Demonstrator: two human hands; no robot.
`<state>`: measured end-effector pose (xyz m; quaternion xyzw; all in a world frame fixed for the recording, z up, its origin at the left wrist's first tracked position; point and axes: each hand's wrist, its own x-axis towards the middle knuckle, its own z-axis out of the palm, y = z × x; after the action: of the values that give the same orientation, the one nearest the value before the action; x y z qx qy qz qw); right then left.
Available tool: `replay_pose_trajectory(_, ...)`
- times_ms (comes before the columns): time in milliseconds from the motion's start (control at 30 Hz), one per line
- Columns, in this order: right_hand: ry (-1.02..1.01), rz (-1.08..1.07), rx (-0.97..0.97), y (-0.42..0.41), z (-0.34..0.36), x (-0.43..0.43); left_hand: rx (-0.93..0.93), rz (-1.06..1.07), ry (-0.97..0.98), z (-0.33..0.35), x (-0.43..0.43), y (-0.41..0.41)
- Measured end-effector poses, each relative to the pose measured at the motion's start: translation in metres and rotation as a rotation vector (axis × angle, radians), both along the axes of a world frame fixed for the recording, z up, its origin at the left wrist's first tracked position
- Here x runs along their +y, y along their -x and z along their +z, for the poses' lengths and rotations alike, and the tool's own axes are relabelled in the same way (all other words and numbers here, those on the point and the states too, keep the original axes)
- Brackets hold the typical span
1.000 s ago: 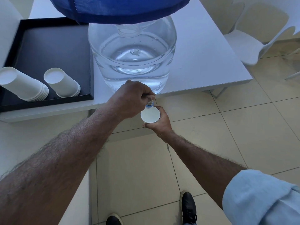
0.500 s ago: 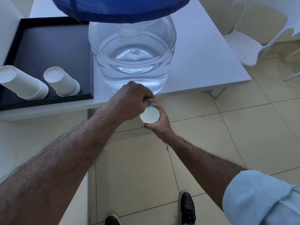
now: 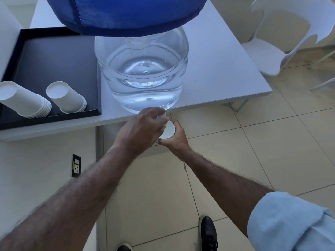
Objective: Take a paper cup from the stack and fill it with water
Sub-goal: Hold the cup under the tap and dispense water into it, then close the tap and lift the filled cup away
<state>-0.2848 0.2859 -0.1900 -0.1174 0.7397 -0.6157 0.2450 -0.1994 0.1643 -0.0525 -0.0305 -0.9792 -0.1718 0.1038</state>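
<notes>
A large clear water jar [image 3: 141, 75] with a blue cloth cover [image 3: 126, 13] stands at the front edge of a white table [image 3: 223, 69]. My left hand [image 3: 141, 131] is closed on the jar's small tap [image 3: 158, 117], which juts over the edge and is mostly hidden by my fingers. My right hand [image 3: 175, 140] holds a white paper cup [image 3: 168, 130] just below the tap, its mouth facing up. Whether water is running I cannot tell. Two stacks of paper cups [image 3: 27, 102] [image 3: 67, 98] lie on their sides in a black tray [image 3: 54, 57].
A white plastic chair [image 3: 282, 38] stands right of the table on the tiled floor [image 3: 253, 151]. My black shoes [image 3: 208, 232] show at the bottom. A wall socket [image 3: 76, 165] sits on the white surface at lower left.
My left hand has shifted right over the tap and now covers part of the cup's rim. The cup stays under the tap in my right hand.
</notes>
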Motion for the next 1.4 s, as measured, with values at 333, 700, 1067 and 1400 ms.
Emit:
replay_pose_trajectory(333,-0.027,-0.101,0.027,0.011,0.01,0.046,-0.091,0.25,-0.009,-0.032,-0.007,-0.056)
replay_pose_trajectory(700,-0.044,-0.209,0.157,0.047,0.082,0.085,-0.245,0.414,0.009,-0.011,-0.023,-0.067)
replay_pose_trajectory(1067,-0.1,-0.206,0.253,0.109,0.13,0.056,-0.252,0.547,0.052,0.023,-0.05,-0.048)
replay_pose_trajectory(1400,-0.195,-0.237,0.24,0.148,0.108,0.028,-0.246,0.557,0.07,0.032,-0.062,-0.037)
